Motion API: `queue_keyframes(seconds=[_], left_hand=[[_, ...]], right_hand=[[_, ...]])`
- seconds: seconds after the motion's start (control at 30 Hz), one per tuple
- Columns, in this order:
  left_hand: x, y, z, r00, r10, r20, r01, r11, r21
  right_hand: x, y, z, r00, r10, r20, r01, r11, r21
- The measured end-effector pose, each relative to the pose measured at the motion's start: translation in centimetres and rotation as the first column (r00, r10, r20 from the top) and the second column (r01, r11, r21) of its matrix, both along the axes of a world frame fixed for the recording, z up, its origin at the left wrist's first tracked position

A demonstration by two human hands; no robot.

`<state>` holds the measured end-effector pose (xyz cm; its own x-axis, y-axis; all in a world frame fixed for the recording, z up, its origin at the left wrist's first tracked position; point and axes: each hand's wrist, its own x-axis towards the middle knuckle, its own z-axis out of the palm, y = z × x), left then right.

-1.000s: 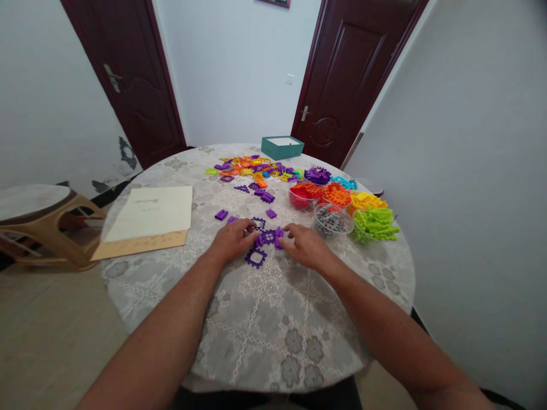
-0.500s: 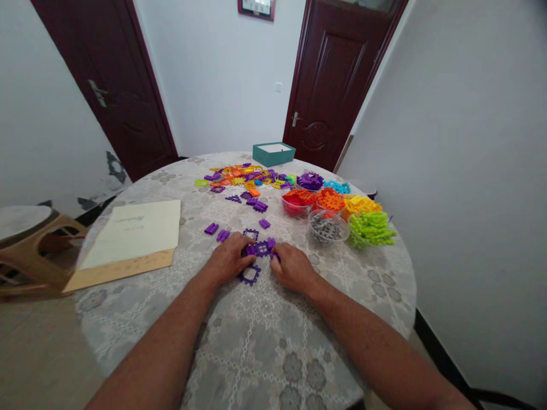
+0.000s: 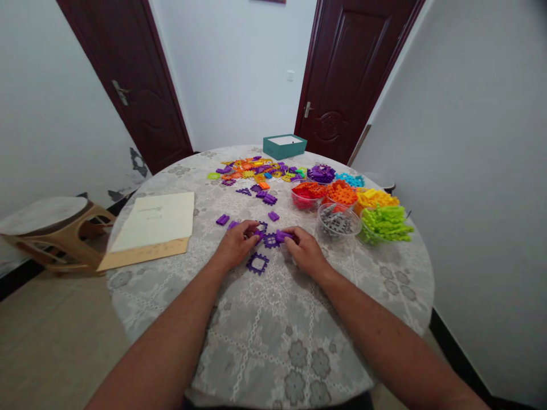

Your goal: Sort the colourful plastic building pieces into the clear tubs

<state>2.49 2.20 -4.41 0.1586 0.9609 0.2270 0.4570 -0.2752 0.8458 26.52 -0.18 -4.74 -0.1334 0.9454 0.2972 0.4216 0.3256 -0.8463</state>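
The left hand [image 3: 235,246] is reaching into the middle of the frame, and its thumb and fingers are pinching close around a small purple block [image 3: 258,234]. The right hand [image 3: 308,253] is coming in from the other side, and its fingers are holding a purple tube piece [image 3: 282,236]. A purple window piece [image 3: 271,240] is sitting between the two hands, at the middle of the frame, and it is touching the tube piece. I cannot tell if they are clicking together.

A purple square ring [image 3: 258,263] is lying just below, near the left hand. Another purple block [image 3: 273,216] is resting a bit above the hands.

In the right half of the frame, bowls are holding gray bits [image 3: 335,221], red bits [image 3: 304,200] and bright green bits [image 3: 387,223]. A messy pile [image 3: 248,173] of many colors is spreading above the middle, and a green box [image 3: 284,151] is standing behind it. Paper [image 3: 166,210] is lying at the left. Everything here is resting on a round table [image 3: 239,341] with a flowery cloth.
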Motion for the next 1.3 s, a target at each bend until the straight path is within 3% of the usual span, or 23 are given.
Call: queue_keyframes(seconds=[0.23,0.4,0.5,0.6,0.67,0.73,0.8,0.9,1.03,1.3], left_hand=[[-0.2,0.0,-0.1,0.982,0.083,-0.170,-0.070,0.994,0.081],[0.2,-0.5,0.4,0.970,0.088,-0.228,-0.046,0.982,0.184],[0.5,-0.9,1.0,0.978,0.070,-0.195,-0.029,0.978,0.206],[1.0,-1.2,1.4,0.990,-0.049,-0.130,0.068,0.987,0.148],[1.2,-1.4,1.6,0.989,-0.121,-0.084,0.130,0.985,0.109],[1.3,-1.5,1.8,0.991,-0.130,-0.030,0.132,0.989,0.070],[1.3,-1.6,1.8,0.994,-0.095,0.060,0.095,0.995,0.007],[1.2,-1.4,1.9,0.975,-0.058,0.213,0.087,0.988,-0.129],[1.1,-1.1,1.9,0.975,-0.018,0.220,0.059,0.982,-0.180],[0.6,-0.9,1.6,0.985,-0.118,0.122,0.139,0.975,-0.176]], right_hand=[[0.8,0.7,0.2,0.994,-0.101,-0.035,0.100,0.995,-0.027],[0.4,0.7,-0.1,0.991,-0.066,-0.113,0.057,0.995,-0.084],[-0.9,0.2,-0.2,0.963,-0.015,-0.269,-0.027,0.988,-0.152],[-2.3,-0.1,-0.4,0.895,0.072,-0.439,-0.174,0.965,-0.197],[-2.7,0.0,-0.6,0.880,0.115,-0.461,-0.233,0.950,-0.208],[-2.4,0.4,-0.6,0.924,0.146,-0.354,-0.212,0.965,-0.155],[-1.6,1.0,-0.6,0.984,0.133,-0.116,-0.131,0.991,0.024],[-0.4,2.0,-0.5,0.963,-0.007,0.270,-0.076,0.953,0.295],[0.1,2.4,-0.6,0.808,-0.016,0.588,-0.148,0.962,0.229],[0.2,2.0,-0.2,0.771,0.009,0.636,-0.147,0.975,0.165]])
